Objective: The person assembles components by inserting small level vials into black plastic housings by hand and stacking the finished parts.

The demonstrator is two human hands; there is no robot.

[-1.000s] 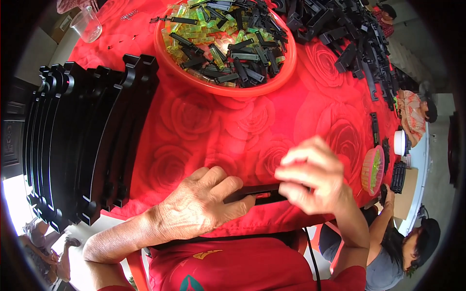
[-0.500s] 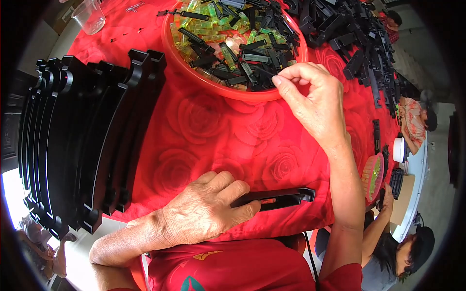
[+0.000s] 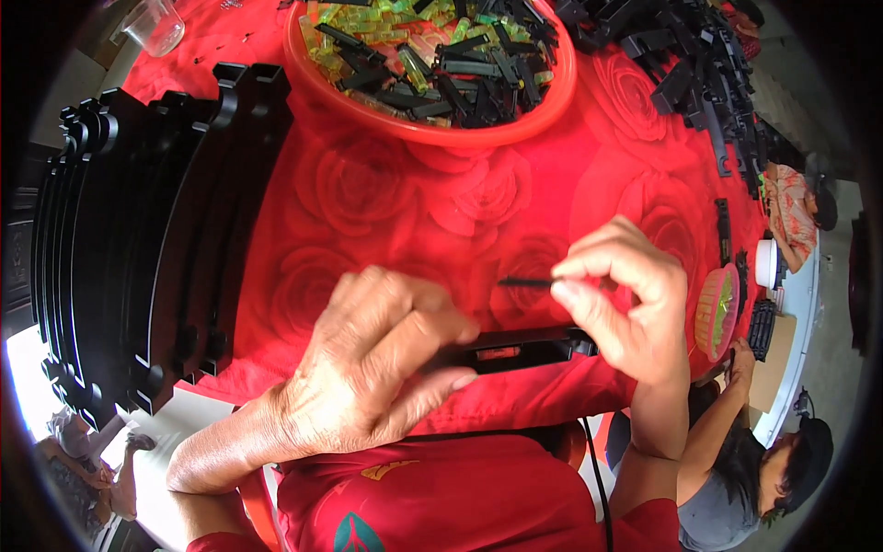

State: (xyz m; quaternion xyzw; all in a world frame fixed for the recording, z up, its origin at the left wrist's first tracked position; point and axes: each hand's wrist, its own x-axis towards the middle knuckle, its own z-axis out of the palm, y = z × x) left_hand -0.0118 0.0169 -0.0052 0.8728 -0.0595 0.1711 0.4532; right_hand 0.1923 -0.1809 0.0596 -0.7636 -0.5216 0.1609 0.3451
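My left hand [image 3: 382, 359] is closed around the left end of a long black plastic housing [image 3: 529, 361], which lies roughly level near the front of the table. A small reddish-orange piece [image 3: 498, 352] shows inside the housing. Pinched between thumb and forefinger of my right hand [image 3: 635, 299] is a thin black plastic strip [image 3: 526, 282]. The strip hangs just above the housing's right half, apart from it, and points left. Both hands are slightly blurred, and my left fingers hide the housing's left end.
A red basin [image 3: 460, 137] of yellow-green clear tubes and black strips stands ahead. Long black frames [image 3: 175, 248] stack at left; black parts [image 3: 699, 92] heap at far right. A pink basket [image 3: 720, 313] stands right, near a co-worker [image 3: 754, 478]. A clear cup [image 3: 158, 29] is far left.
My right hand has come from the basin's rim down toward the housing, bringing a thin black strip. My left hand has shifted slightly upward, still on the housing.
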